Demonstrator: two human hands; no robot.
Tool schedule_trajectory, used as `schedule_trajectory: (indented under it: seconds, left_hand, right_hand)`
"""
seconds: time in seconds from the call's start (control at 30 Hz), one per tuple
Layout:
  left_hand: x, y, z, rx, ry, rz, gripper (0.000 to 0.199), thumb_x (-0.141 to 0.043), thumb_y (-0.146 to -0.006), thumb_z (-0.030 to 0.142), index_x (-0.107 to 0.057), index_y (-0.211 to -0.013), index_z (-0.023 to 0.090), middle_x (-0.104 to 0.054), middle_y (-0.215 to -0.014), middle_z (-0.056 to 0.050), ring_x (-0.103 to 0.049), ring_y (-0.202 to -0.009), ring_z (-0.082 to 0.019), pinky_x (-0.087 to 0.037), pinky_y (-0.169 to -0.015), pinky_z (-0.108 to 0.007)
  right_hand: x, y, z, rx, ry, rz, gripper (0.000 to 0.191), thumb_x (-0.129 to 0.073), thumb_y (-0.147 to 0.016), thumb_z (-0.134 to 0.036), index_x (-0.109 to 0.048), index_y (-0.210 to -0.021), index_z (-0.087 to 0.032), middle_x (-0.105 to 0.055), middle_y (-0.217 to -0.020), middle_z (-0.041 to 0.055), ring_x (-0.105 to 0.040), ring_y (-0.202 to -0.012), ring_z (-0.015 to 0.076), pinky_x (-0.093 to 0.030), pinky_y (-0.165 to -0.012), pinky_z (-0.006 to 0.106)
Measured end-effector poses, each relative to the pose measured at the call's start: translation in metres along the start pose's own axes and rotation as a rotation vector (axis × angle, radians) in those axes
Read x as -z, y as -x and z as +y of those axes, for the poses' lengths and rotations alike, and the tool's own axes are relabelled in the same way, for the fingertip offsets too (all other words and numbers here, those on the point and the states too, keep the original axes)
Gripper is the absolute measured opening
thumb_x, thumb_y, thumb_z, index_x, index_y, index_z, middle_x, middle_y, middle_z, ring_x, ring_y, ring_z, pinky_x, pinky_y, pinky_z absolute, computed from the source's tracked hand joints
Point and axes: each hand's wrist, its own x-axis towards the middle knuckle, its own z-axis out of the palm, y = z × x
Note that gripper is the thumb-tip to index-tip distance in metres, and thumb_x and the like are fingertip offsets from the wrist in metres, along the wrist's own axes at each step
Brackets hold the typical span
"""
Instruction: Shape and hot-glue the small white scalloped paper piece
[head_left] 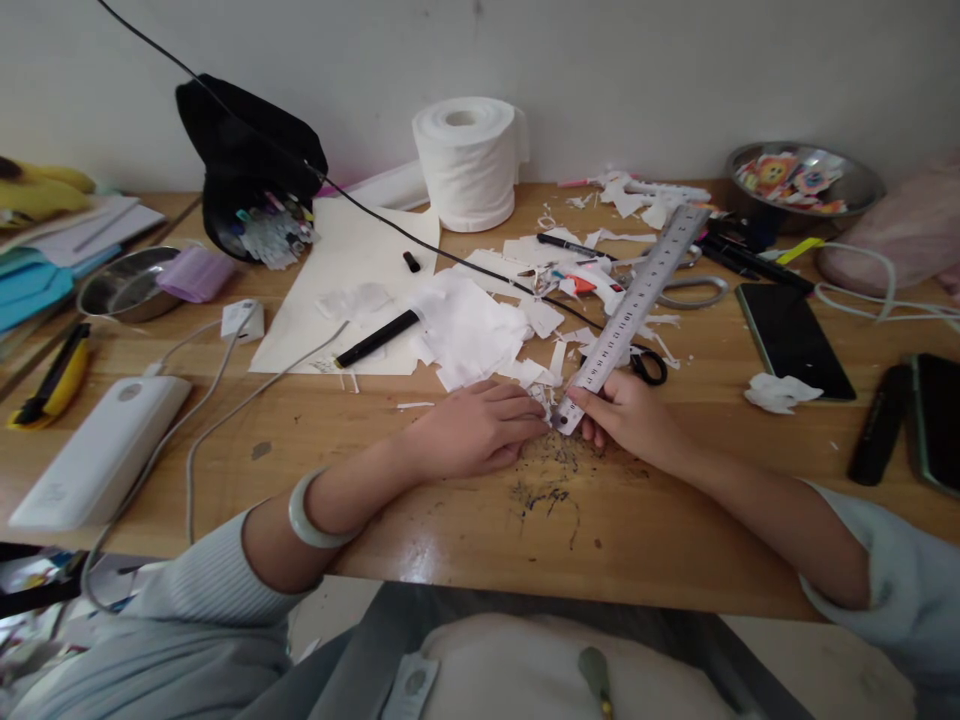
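A steel ruler (634, 300) slants up and away from my right hand (622, 415), whose thumb and fingers pinch its near end. My left hand (484, 428) rests palm down on the wooden table (465, 530), fingers together and bent, their tips by small white paper scraps (538, 392) close to the ruler's end. What lies under those fingers is hidden. Torn white paper (472, 325) is heaped just beyond my hands. Dark ink-like marks (551, 497) cover the wood in front of them.
A toilet roll (466, 165) stands at the back. Black-handled scissors (647, 365) lie beside the ruler. A black marker (377, 338) rests on a paper sheet (300, 320). To the left lies a white power bank (105, 450) with cables; to the right, a phone (795, 338). A metal bowl (862, 185) holds cutouts.
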Motion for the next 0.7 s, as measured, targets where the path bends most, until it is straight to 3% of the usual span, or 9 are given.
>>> schedule_trajectory:
  seconds: [0.5,0.7]
  left_hand:
    - [0.0011,-0.0008,-0.0031,-0.043,-0.016,-0.019,0.03,-0.036,-0.093,0.019,-0.053,-0.117,0.017,-0.06,-0.118,-0.006,-0.05,-0.111,-0.021,-0.038,-0.095,-0.038]
    - [0.004,-0.0027,0.0,-0.033,-0.072,-0.058,0.03,-0.036,-0.093,0.02,-0.054,-0.117,0.016,-0.06,-0.118,-0.006,-0.051,-0.11,-0.022,-0.039,-0.093,-0.038]
  right_hand:
    - [-0.0065,0.005,0.0001,0.019,0.187,0.062,0.022,-0.049,-0.083,-0.039,-0.053,-0.078,-0.018,-0.056,-0.05,-0.0024,-0.054,-0.04,0.0094,-0.043,-0.038,0.02]
    - [-0.0041,0.0038,-0.0023,-0.006,0.029,0.048,0.021,-0.049,-0.082,-0.037,-0.049,-0.074,-0.018,-0.053,-0.047,-0.0042,-0.05,-0.036,0.0085,-0.042,-0.035,0.019]
